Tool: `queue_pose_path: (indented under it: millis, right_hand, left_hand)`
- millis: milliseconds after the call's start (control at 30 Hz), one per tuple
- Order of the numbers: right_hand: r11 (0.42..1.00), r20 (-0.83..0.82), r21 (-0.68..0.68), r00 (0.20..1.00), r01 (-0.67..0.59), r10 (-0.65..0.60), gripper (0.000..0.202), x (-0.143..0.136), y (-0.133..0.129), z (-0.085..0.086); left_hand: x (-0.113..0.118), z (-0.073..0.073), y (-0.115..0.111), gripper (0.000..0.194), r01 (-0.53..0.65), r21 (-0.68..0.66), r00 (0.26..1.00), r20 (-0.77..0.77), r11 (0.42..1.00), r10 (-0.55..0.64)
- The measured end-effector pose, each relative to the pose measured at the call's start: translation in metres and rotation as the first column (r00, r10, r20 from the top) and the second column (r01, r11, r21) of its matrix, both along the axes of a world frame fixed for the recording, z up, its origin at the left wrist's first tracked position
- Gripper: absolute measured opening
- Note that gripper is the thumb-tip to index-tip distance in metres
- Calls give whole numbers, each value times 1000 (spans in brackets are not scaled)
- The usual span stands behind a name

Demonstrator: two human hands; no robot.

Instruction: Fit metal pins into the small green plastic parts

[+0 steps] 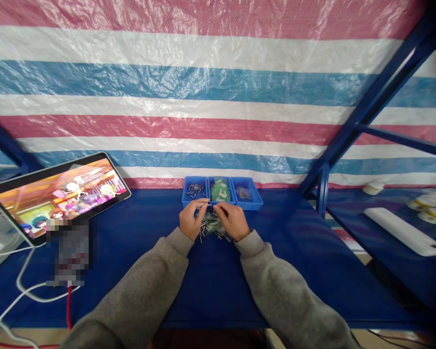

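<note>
My left hand and my right hand meet above the table, fingertips pinched close together. Between them is a small thin light-coloured piece, gripped from both sides; its kind is too small to make out. Under my fingers lies a loose pile of short dark-and-silver pin-like parts mixed with greenish pieces, partly hidden by my hands. Just beyond stand three joined blue bins: the left bin holds similar pin-like parts, the middle bin green packets, the right bin a small clear bag.
A tablet showing a cartoon leans at the left, with a blurred-out object and white and red cables near it. Blue metal frame bars rise at the right. Beyond them a long white object lies on another blue surface.
</note>
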State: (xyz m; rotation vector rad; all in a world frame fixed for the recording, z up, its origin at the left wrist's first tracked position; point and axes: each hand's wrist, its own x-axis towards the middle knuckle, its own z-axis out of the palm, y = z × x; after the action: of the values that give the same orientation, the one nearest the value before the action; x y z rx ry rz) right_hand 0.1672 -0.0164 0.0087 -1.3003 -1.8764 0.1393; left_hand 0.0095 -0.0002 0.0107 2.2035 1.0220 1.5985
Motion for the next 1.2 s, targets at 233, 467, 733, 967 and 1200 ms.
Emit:
queue_pose_path:
  millis: [233,467,733,967,1200]
  right_hand:
    - [1000,-2,15,1000,-3,3,31,1,1,-2]
    - [1000,8,18,1000,-8,8,31,1,1,-3]
    - [1000,16,12,1000,-12,12,31,1,1,-2]
    - [1000,24,-9,999,-22,22,31,0,0,0]
    - [998,38,-25,997,-59,60,29,-1,1,-2]
  left_hand:
    - [-8,8,11,16,-82,127,993,-76,988,92]
    - [-23,22,54,22,-217,248,917,-279,944,284]
    - [-34,31,60,21,-230,19,892,-394,973,219]
    - [-56,27,19,14,-176,-323,619,-771,930,-150]
    - [-54,13,14,11,-180,-300,506,-845,937,-173]
